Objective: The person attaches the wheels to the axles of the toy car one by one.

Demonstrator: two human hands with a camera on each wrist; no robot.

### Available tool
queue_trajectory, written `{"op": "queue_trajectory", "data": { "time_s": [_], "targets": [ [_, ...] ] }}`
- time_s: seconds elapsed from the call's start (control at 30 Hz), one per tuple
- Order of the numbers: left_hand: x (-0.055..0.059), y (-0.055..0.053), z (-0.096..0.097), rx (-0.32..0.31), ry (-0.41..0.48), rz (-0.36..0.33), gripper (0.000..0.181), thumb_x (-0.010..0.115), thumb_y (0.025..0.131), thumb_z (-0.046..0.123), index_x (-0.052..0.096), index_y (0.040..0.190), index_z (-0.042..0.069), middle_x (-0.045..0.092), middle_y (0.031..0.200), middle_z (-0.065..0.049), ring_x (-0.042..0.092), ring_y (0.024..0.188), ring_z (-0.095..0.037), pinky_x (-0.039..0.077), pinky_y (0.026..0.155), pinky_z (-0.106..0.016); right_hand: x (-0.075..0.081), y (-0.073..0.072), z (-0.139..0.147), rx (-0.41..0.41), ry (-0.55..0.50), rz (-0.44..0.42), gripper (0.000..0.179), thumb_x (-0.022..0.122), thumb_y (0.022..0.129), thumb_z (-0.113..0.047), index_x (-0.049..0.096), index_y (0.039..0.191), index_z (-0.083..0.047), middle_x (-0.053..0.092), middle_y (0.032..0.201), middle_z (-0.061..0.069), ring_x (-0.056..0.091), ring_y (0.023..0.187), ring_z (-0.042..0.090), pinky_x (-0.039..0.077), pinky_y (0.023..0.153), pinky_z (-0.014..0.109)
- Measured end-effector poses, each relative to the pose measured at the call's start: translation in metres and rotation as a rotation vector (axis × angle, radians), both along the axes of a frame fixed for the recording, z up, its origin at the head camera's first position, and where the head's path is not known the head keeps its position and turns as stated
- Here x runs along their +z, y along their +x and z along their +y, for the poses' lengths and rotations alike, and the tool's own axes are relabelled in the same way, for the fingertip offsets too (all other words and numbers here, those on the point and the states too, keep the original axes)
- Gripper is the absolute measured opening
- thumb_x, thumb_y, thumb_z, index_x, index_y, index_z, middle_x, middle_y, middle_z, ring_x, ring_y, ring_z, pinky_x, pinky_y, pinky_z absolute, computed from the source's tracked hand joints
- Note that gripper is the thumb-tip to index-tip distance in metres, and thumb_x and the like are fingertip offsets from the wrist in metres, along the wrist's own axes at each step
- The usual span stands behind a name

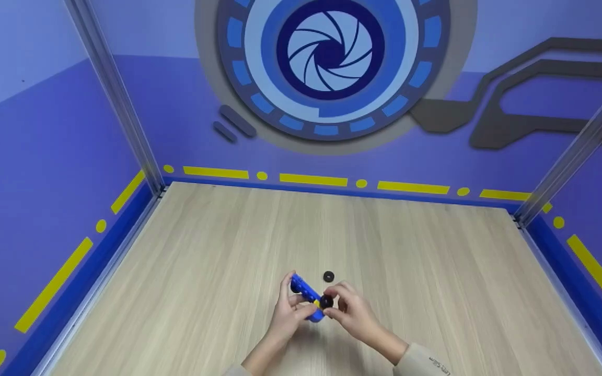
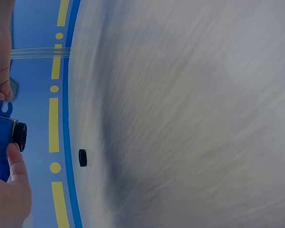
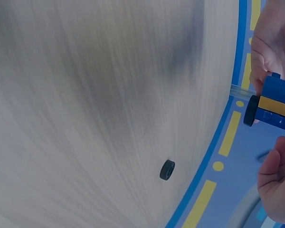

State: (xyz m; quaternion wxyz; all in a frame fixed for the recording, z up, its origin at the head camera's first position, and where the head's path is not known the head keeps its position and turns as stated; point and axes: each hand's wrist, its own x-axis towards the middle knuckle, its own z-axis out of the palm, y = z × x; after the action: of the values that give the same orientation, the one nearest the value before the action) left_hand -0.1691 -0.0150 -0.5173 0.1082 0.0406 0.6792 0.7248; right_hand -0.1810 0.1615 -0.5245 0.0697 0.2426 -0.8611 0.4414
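My left hand grips a blue toy car made of building-brick parts, with a yellow piece in its body. Tilted, the car is held up over the table. One black wheel sits on the side toward the left hand. At the other side, my right hand pinches a second black wheel between thumb and forefinger, right against the car. A blue hook-shaped part juts from one end in the left wrist view. Just beyond the hands, a loose black wheel lies on the table.
The wood-grain table runs back to a blue-purple wall with yellow dashes. Metal posts rise at its two far corners, and side panels close off left and right.
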Motion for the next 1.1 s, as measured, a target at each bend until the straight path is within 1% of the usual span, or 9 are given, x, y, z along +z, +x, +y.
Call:
{"op": "queue_trajectory", "data": {
  "time_s": [0.17,0.3,0.4,0.53,0.63,0.77,0.93,1.03,1.1],
  "targets": [
    [0.001,0.000,-0.001,-0.004,0.003,-0.003,0.083,0.059,0.077,0.009,0.005,0.141,0.009,0.058,0.106,-0.022,0.060,0.079,-0.016,0.049,0.071,-0.028,-0.002,0.001,0.000,-0.009,-0.002,0.028,0.025,0.068,0.074,-0.019,0.059,0.095,-0.010,0.053,0.088,-0.001,0.042,0.062,0.001,0.040,0.053,0.015],
    [-0.004,-0.001,-0.001,-0.008,0.003,0.002,0.083,0.058,0.078,0.008,0.005,0.141,0.009,0.058,0.106,-0.022,0.061,0.080,-0.016,0.049,0.071,-0.029,-0.006,0.002,-0.001,-0.018,-0.017,0.062,0.024,0.068,0.073,-0.022,0.060,0.093,-0.010,0.054,0.087,-0.002,0.044,0.061,0.004,0.040,0.053,0.016],
    [-0.012,-0.004,-0.001,-0.009,0.009,0.007,0.083,0.059,0.078,0.008,0.006,0.141,0.012,0.058,0.106,-0.022,0.060,0.079,-0.016,0.049,0.071,-0.029,-0.007,0.003,-0.001,-0.026,-0.023,0.075,0.024,0.068,0.072,-0.024,0.061,0.091,-0.011,0.053,0.083,-0.003,0.045,0.061,0.006,0.041,0.053,0.015],
    [-0.025,-0.009,0.000,-0.003,-0.002,0.027,0.084,0.061,0.077,0.010,0.007,0.141,0.015,0.059,0.104,-0.020,0.060,0.076,-0.014,0.049,0.068,-0.027,-0.009,0.004,-0.001,-0.030,-0.016,0.090,0.025,0.069,0.071,-0.023,0.061,0.090,-0.010,0.052,0.074,-0.004,0.043,0.061,0.001,0.040,0.051,0.015],
    [-0.029,-0.010,0.000,0.001,-0.018,0.045,0.085,0.062,0.077,0.012,0.007,0.141,0.017,0.060,0.103,-0.019,0.059,0.075,-0.013,0.049,0.067,-0.026,-0.008,0.004,-0.001,-0.034,-0.010,0.099,0.025,0.069,0.071,-0.022,0.061,0.090,-0.010,0.053,0.070,-0.004,0.042,0.060,-0.002,0.041,0.050,0.015],
    [-0.029,-0.009,0.001,0.002,-0.022,0.060,0.085,0.062,0.077,0.012,0.007,0.141,0.017,0.059,0.103,-0.018,0.058,0.075,-0.014,0.049,0.067,-0.025,-0.007,0.004,-0.001,-0.054,-0.003,0.088,0.025,0.069,0.071,-0.023,0.061,0.090,-0.010,0.055,0.070,-0.005,0.043,0.059,-0.003,0.042,0.050,0.016],
    [-0.023,-0.008,0.003,-0.001,0.005,0.056,0.085,0.062,0.077,0.009,0.007,0.141,0.015,0.060,0.102,-0.018,0.058,0.075,-0.014,0.048,0.066,-0.025,-0.006,0.005,0.000,-0.081,-0.016,0.066,0.025,0.069,0.071,-0.025,0.060,0.089,-0.010,0.054,0.070,-0.005,0.044,0.059,-0.003,0.042,0.050,0.016],
    [-0.023,-0.009,0.004,0.000,0.003,0.053,0.085,0.062,0.077,0.009,0.006,0.141,0.014,0.059,0.103,-0.018,0.057,0.075,-0.014,0.048,0.066,-0.025,-0.006,0.005,0.000,-0.091,-0.025,0.067,0.025,0.069,0.071,-0.025,0.060,0.089,-0.010,0.054,0.069,-0.006,0.044,0.059,-0.002,0.042,0.050,0.017],
    [-0.027,-0.010,0.005,0.003,-0.003,0.055,0.086,0.062,0.077,0.010,0.005,0.141,0.016,0.060,0.103,-0.017,0.057,0.074,-0.014,0.048,0.066,-0.025,-0.007,0.005,0.000,-0.096,-0.027,0.069,0.025,0.069,0.070,-0.025,0.059,0.089,-0.010,0.054,0.069,-0.006,0.044,0.059,-0.002,0.042,0.050,0.017]
  ]
}}
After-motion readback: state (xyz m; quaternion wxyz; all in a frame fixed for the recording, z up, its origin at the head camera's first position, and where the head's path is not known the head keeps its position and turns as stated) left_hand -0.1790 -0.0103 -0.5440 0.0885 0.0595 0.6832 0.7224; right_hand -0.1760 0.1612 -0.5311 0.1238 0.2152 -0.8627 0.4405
